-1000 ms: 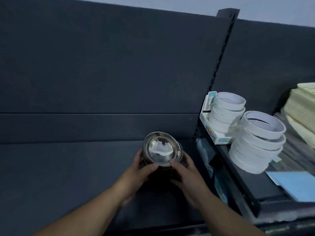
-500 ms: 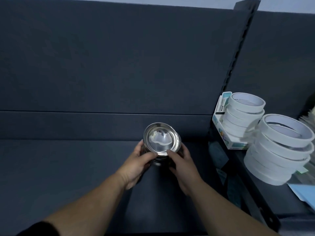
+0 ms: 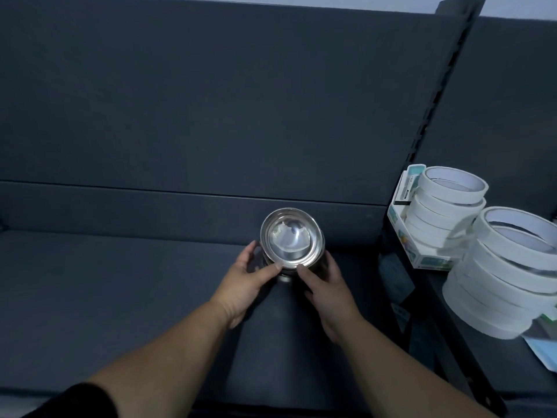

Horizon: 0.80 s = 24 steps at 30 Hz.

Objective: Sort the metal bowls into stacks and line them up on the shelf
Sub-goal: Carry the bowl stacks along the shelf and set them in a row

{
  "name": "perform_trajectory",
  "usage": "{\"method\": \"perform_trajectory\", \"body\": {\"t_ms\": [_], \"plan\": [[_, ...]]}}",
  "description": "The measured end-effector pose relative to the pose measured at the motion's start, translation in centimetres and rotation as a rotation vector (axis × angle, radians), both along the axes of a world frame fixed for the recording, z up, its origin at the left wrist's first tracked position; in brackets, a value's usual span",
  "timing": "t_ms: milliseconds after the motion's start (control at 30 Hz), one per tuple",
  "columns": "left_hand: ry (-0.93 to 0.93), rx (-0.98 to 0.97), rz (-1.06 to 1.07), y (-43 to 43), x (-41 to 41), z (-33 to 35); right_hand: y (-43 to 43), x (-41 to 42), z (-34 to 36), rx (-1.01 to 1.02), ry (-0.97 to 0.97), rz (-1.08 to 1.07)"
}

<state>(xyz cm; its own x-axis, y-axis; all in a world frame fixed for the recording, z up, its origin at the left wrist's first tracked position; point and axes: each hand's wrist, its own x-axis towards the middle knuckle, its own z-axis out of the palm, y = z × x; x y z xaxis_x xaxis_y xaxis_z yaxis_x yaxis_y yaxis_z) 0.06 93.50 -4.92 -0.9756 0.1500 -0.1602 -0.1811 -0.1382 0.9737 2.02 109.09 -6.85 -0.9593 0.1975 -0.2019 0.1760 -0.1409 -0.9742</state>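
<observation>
Holding stack of metal bowls (image 3: 291, 239) on dark shelf (image 3: 120, 282), my left hand (image 3: 245, 282) and right hand (image 3: 327, 286) gripping its sides; tape rolls (image 3: 446, 206) sitting nearby on right

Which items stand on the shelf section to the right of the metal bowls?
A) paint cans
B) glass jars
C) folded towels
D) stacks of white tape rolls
D: two stacks of white tape rolls stand beyond the dark upright, right of the metal bowls.
</observation>
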Motion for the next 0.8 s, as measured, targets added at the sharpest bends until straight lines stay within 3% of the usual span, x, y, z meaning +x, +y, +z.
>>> {"method": "perform_trajectory", "body": {"t_ms": [133,267,400,567,800], "plan": [[-0.004,-0.128,0.012,-1.7,1.6,-0.1,-0.4,1.9,-0.6,-0.019,-0.042,-0.036],[0.025,-0.408,0.021,-4.3,4.0,-0.5,-1.9,4.3,-1.1,0.210,-0.156,-0.046],[0.134,-0.814,0.029,-8.6,6.3,0.3,-5.1,5.7,0.2,0.550,-0.110,0.131],[0.150,-1.029,0.071,-18.3,9.3,1.6,-12.8,7.0,2.0,0.870,-0.003,0.354],[0.036,-1.213,0.237,-37.1,17.3,2.7,-29.9,10.1,2.9,1.032,0.138,0.613]]}}
